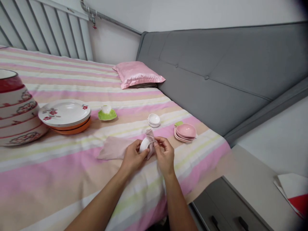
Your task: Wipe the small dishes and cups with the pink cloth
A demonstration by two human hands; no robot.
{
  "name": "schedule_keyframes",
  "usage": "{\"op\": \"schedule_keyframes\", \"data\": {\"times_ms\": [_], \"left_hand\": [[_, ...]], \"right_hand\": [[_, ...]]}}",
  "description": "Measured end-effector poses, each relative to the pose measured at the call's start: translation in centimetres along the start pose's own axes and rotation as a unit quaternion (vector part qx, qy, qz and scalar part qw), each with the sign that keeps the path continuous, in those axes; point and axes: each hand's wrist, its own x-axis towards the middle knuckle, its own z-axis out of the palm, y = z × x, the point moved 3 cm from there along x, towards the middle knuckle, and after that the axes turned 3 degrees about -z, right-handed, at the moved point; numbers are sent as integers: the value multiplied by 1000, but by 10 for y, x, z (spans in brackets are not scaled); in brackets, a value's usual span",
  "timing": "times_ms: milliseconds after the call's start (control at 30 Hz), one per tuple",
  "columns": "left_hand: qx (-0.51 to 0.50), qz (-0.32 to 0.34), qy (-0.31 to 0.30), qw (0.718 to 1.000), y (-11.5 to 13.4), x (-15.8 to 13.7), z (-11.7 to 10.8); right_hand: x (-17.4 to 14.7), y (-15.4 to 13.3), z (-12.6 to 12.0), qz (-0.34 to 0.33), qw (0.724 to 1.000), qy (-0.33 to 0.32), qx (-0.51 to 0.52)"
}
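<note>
Between my hands, just above the striped bedspread, a small white dish (144, 145) is tilted on its edge. My left hand (134, 155) is closed on the dish's left side, thumb in front. My right hand (164, 153) pinches a dusty-pink cloth (150, 141) against the dish's right side. The rest of the cloth trails flat to the left, beneath my left hand. Just beyond my hands stands a stack of small white dishes (154, 120). To the right are stacked pink fruit-shaped bowls (186, 131) with a green leaf part.
White floral plates (66, 112) sit on orange dishes (72, 128) at left, beside tall stacked bowls (18, 112). A green leaf-shaped dish (107, 115) is nearby. A pink pillow (138, 73) lies by the grey headboard (216, 64). A grey nightstand (250, 179) stands at right.
</note>
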Motion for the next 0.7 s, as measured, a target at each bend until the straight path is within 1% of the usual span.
{"op": "schedule_keyframes", "data": {"times_ms": [67,100,167,233,367,567,633,700], "left_hand": [[56,35,13,998,2,-1,-2],[91,50,26,994,4,-2,-3],[155,74,52,984,8,-4,-5],[178,85,50,979,10,-5,-5],[140,79,-3,987,5,-4,-2],[130,82,-35,987,2,-4,-1],[129,84,-41,987,3,-5,-1],[120,84,-41,988,3,-5,0]], "right_hand": [[-2,-11,5,-67,996,-45,-40],[-3,-14,7,-88,993,-61,-54],[-5,-17,10,-102,990,-72,-67],[-5,-15,11,-91,992,-60,-66],[-4,-7,10,-60,997,-23,-43],[-1,7,5,0,999,14,-29],[0,8,4,3,999,20,-30],[0,8,3,-9,999,17,-36]]}}
